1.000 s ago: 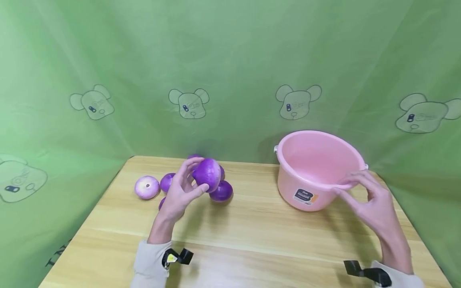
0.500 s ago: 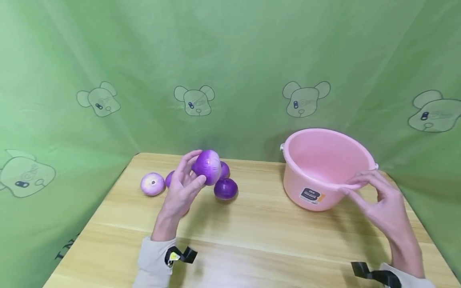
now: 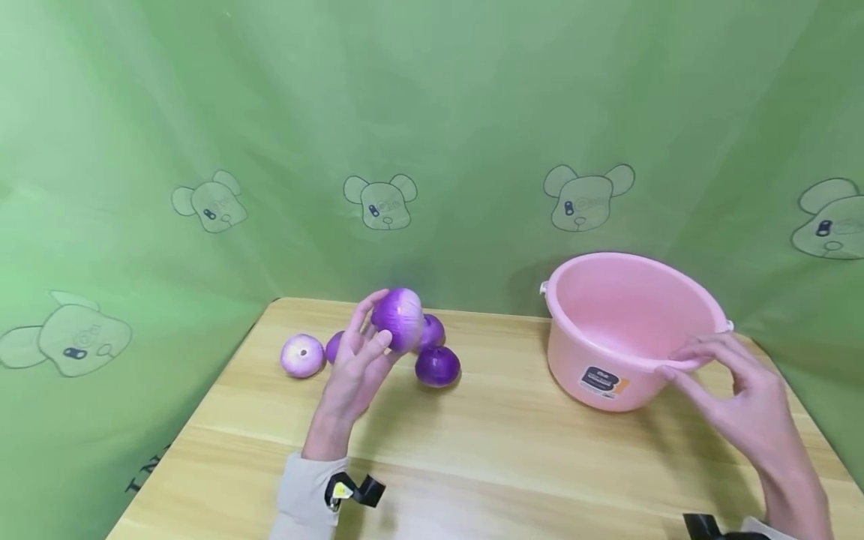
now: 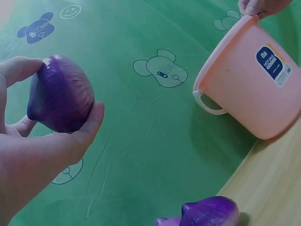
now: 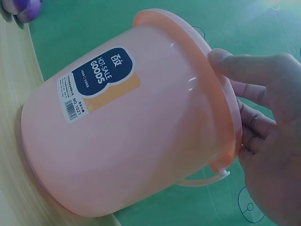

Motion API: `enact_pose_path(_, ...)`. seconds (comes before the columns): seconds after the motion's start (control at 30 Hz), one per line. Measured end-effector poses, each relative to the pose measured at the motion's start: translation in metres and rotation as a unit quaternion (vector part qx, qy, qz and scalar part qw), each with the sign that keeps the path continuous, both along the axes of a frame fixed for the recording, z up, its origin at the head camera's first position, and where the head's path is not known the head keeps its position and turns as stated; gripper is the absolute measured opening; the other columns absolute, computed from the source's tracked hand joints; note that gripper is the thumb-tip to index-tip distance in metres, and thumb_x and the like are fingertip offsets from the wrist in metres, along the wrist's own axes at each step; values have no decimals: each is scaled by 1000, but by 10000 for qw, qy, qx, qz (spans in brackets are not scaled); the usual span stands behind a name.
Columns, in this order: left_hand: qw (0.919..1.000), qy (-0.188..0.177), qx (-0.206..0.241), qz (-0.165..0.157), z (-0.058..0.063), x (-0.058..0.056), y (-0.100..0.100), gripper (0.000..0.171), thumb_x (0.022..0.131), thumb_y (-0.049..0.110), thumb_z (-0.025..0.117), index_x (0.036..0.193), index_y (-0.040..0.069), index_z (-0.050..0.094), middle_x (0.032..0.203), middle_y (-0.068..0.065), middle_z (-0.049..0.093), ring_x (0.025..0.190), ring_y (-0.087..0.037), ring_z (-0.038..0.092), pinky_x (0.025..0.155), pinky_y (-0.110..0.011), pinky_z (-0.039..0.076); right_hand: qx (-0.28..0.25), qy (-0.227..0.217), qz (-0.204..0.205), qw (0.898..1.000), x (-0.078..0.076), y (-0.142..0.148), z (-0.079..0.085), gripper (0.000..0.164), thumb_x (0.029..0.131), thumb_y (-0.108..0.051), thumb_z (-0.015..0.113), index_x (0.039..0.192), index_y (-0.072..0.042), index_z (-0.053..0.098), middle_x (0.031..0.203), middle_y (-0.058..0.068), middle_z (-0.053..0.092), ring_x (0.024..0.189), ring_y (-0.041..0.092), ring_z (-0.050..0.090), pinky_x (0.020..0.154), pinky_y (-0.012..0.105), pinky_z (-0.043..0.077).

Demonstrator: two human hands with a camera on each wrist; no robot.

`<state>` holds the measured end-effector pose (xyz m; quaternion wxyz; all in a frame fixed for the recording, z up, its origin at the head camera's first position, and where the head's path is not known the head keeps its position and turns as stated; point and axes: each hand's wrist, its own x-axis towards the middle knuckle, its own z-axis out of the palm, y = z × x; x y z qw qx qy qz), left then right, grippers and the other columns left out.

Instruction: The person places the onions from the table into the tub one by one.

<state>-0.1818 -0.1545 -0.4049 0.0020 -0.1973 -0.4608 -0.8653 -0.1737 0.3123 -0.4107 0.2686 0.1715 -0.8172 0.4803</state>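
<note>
My left hand point(image 3: 358, 367) grips a purple onion point(image 3: 400, 319), raised over other onions in the head view. In the left wrist view the thumb and fingers curl round the onion point(image 4: 61, 94), its pointed end toward the palm. On the right stands a pink bucket point(image 3: 601, 375); its inside shows pink and bare. My right hand point(image 3: 749, 397) pinches the bucket's near right rim, thumb outside and fingers over the edge. The right wrist view shows the thumb on the rim of the bucket point(image 5: 141, 141), with a blue and orange label on its wall.
A pale onion point(image 3: 302, 355) lies at the left of the wooden table point(image 3: 513, 450), a dark purple onion point(image 3: 438, 367) near the middle. Others sit partly behind my left hand. A green curtain point(image 3: 472, 90) printed with bear heads hangs behind and beside the table.
The held onion has lifted slightly away from the others and turned a little, showing more of its pale side. The whole scene shifts right in the head view. The right hand stays on the bucket rim.
</note>
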Motion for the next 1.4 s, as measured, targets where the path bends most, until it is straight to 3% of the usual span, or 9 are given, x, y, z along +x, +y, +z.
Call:
enact_pose_path(0.2, 9996, -46, 189, -215, -5, -1, 5, 66, 92, 6, 62, 151, 16, 35, 160, -22, 27, 145, -36, 35, 119, -51, 35, 31, 199, 87, 9998, 4, 5, 0, 31, 68, 25, 78, 92, 6, 73, 103, 4, 69, 107, 8, 58, 123, 29, 26)
enact_pose_path(0.5, 9999, -87, 92, 56, -1, -1, 1, 66, 90, 1, 61, 150, 15, 37, 158, -21, 30, 142, -36, 38, 117, -47, 39, -54, 552, 266, 9981, -3, 2, -3, 33, 65, 27, 78, 92, 9, 72, 103, 2, 69, 108, 8, 59, 122, 28, 28)
enact_pose_path(0.8, 9999, 103, 95, 61, 4, 1, 0, 64, 91, -2, 61, 149, 15, 38, 155, -20, 32, 138, -33, 41, 115, -45, 42, -23, 132, 2, 9999, -2, 2, -3, 35, 65, 24, 81, 94, 7, 72, 104, -2, 69, 109, 7, 58, 122, 24, 26)
enact_pose_path(1.1, 9998, 213, 46, 44, 5, 5, 2, 66, 90, -5, 59, 149, 15, 39, 157, -22, 28, 141, -34, 39, 116, -45, 41, 5, 436, 204, 9988, -4, -2, -4, 35, 64, 24, 81, 92, 6, 72, 102, 6, 68, 108, 10, 59, 119, 23, 31)
enact_pose_path(1.4, 9990, 198, -344, 200, 12, -1, 18, 69, 88, -9, 57, 151, 11, 39, 155, -20, 33, 141, -35, 39, 116, -43, 41, -28, 301, 174, 9994, 1, 3, 1, 32, 67, 23, 80, 92, 6, 71, 102, 10, 68, 110, 11, 59, 125, 35, 23)
